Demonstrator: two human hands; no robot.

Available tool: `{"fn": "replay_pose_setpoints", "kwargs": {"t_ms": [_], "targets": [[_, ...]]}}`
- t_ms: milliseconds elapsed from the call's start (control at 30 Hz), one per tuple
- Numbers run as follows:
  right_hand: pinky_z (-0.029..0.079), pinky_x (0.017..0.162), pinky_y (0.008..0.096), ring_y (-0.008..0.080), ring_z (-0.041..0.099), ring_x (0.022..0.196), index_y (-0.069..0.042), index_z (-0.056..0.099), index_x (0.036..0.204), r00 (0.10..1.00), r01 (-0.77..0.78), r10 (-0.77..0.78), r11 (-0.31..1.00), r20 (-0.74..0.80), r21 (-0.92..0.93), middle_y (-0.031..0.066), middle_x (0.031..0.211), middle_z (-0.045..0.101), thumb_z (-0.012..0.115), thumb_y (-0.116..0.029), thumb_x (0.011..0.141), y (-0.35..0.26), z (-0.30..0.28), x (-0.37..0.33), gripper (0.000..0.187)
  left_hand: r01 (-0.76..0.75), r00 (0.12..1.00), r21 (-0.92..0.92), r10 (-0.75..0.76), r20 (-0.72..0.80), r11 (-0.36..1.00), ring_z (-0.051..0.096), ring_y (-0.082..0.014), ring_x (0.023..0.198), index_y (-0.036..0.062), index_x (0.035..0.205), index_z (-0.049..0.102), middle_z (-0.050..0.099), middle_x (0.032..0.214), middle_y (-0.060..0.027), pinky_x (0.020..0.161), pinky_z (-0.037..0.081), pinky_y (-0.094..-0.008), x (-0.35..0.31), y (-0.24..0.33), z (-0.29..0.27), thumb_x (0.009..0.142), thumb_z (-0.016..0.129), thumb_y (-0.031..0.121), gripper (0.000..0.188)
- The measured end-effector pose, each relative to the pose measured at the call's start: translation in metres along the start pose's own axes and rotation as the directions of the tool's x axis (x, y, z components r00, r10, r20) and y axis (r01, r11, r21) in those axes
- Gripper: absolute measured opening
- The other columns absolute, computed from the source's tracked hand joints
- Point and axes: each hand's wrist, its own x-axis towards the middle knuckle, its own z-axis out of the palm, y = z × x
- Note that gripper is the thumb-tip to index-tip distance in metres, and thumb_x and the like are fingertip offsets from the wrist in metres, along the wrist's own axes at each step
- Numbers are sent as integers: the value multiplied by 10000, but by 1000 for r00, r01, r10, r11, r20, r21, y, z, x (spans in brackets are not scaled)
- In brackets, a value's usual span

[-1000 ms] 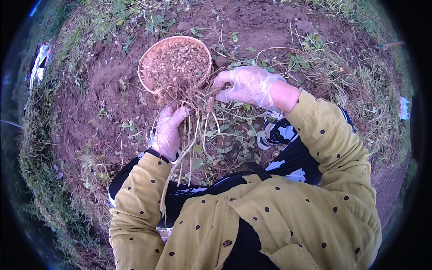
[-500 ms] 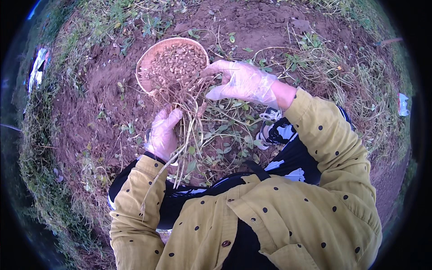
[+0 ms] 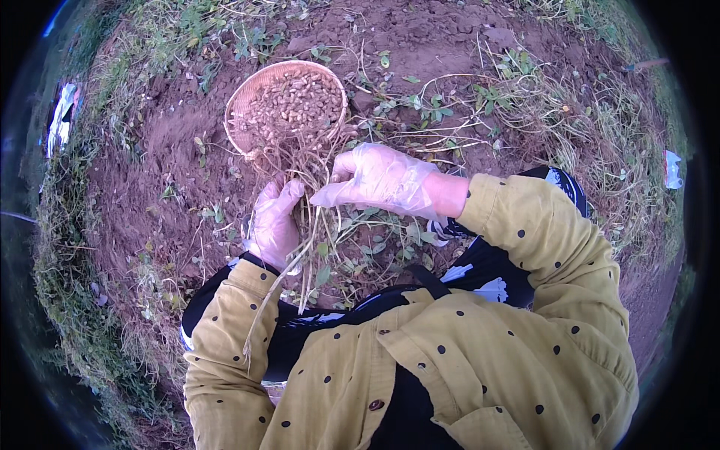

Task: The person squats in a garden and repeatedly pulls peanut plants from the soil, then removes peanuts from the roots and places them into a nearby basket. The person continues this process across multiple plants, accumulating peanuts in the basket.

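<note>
In my gloved left hand (image 3: pixel 274 225) is a bunch of peanut plants (image 3: pixel 309 217), gripped by the stems just below the roots. The tangled roots point away from me and lie over the near rim of a round woven basket (image 3: pixel 238 96). Peanuts in their shells (image 3: pixel 296 105) fill much of this basket. My gloved right hand (image 3: pixel 379 180) is at the right side of the bunch, its thumb and curled fingers closed in against the stems and roots. What sits between those fingertips is hidden. Both gloves are thin clear plastic.
Brown soil (image 3: pixel 157 150) surrounds the basket. Pulled vines (image 3: pixel 540 112) lie in a heap on the right, and loose leafy stems (image 3: pixel 375 240) lie between my legs. A white bag-like object (image 3: pixel 672 169) sits at the far right. Grass (image 3: pixel 75 300) lines the left side.
My right hand has come nearer to me and a little left, from beside the basket rim to the stems. Its fingers have drawn closer together. My left hand stays nearly in place.
</note>
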Motion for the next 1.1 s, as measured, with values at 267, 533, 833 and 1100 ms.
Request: {"fn": "replay_pose_setpoints", "kwargs": {"t_ms": [267, 533, 833, 1100], "targets": [[480, 610, 369, 262, 629, 632, -37, 636, 830, 982, 149, -160, 982, -101, -114, 143, 724, 638, 721, -452, 840, 1, 15, -12, 424, 7, 1000, -78, -5, 28, 997, 596, -144, 819, 51, 1136, 543, 614, 943, -24, 781, 522, -317, 8, -4, -26, 962, 603, 200, 237], [519, 665, 446, 348, 668, 749, -56, 618, 916, 953, 164, -246, 909, -176, -383, 155, 755, 663, 681, -546, 800, -21, 9, -14, 507, 1, 1000, 81, 1, -22, 997, 604, -148, 906, 33, 1178, 515, 612, 1029, -58, 806, 506, -304, 1, 2, -3, 968, 581, 169, 259], [525, 673, 420, 307, 669, 767, -88, 676, 889, 876, 316, -440, 834, -199, -453, 127, 828, 687, 667, -376, 855, -6, 26, -4, 290, 40, 985, 159, -12, -171, 987, 621, -125, 892, 0, 1150, 565, 645, 1019, -64, 784, 516, -270, 7, -12, 2, 974, 570, 154, 234], [514, 646, 470, 359, 658, 733, -89, 676, 850, 949, 95, -253, 801, -191, -591, 156, 738, 655, 614, -399, 870, 15, 42, 8, 317, 113, 976, 254, -59, -210, 960, 655, -112, 814, 12, 1163, 543, 668, 978, -52, 685, 534, -249, -1, -12, 16, 958, 616, 138, 251]]}}
